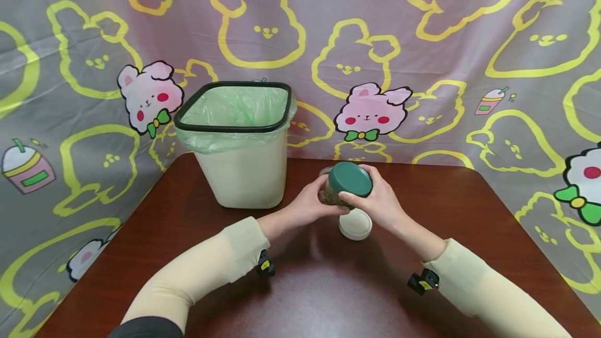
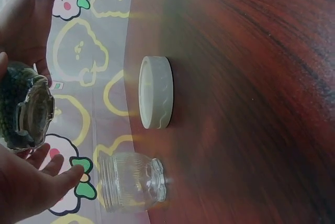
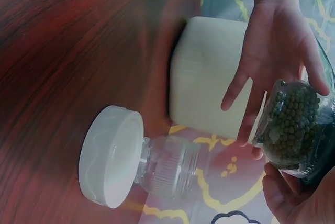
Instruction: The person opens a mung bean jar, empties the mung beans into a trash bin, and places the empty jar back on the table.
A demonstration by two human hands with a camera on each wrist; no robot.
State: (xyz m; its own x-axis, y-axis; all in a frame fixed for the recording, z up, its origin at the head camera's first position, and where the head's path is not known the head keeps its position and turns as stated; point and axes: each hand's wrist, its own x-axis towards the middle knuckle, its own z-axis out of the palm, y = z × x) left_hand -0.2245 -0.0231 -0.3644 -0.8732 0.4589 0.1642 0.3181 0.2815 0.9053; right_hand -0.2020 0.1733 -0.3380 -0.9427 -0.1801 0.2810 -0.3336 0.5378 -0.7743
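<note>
A clear jar filled with small round green beans is tilted, with its dark green lid on. My right hand grips it from the right, thumb across the front near the lid. On the other side, my left hand touches the jar with its thumb; its fingers stretch out straight and spread in the right wrist view. Below the hands, a round white lid lies on the table. Behind it stands an uncapped clear glass jar, mostly hidden by the hands in the head view.
A cream bin with a black rim and a green bag liner stands at the back left of the brown table. A patterned curtain hangs along the table's back and sides.
</note>
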